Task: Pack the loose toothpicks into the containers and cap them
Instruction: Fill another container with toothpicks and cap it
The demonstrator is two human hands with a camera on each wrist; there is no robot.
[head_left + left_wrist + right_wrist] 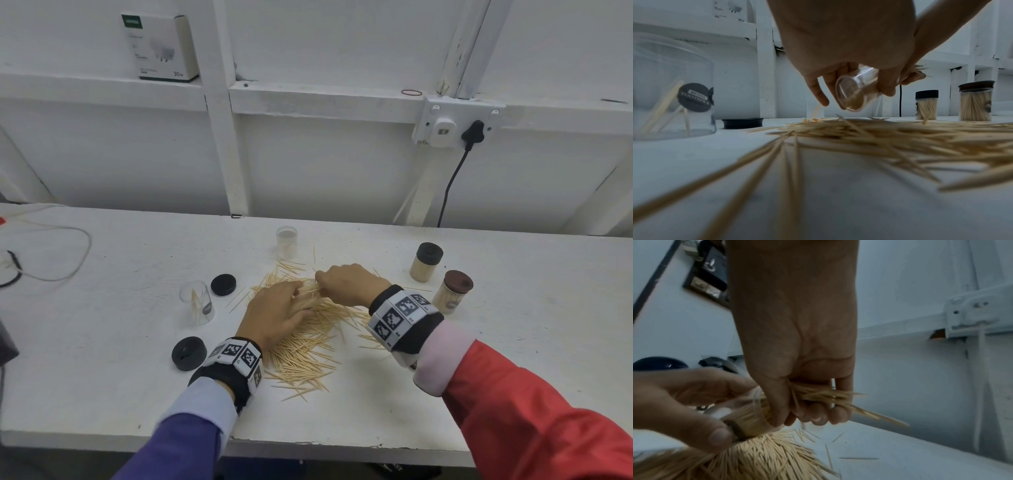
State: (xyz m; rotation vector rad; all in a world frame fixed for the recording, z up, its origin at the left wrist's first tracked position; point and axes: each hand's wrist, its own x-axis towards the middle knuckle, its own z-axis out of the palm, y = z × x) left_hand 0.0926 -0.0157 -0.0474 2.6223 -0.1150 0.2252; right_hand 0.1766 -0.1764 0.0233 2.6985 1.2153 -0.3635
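Left wrist view: left hand [846, 53] curled round a small clear jar [856, 91], tipped on its side above the pile [890, 138], base toward the camera, mouth away toward the right hand [797, 353]. Some toothpicks already lying lengthwise inside. Right wrist view: right hand clenched on a bundle [830, 395] of toothpicks, thumb against curled fingers, the bundle's near ends at the jar mouth, far ends sticking out past the fingers. Key relation: bundle axis roughly in line with the jar's long axis, mouth just beside the right fingertips, so probably a straight push along that axis to seat the bundle; any skew likely to jam picks on the rim or spill them. Head view: both hands meeting over the pile mid-worktop [120, 342], right hand [349, 284] just beyond left hand [274, 315]. Two filled, capped jars [426, 262] standing to the right; an open jar [197, 301] with a few picks to the left, another open one [287, 241] at the back; two black caps [223, 284] lying loose on the left. Much of the pile still unpacked, so the task looks about halfway.
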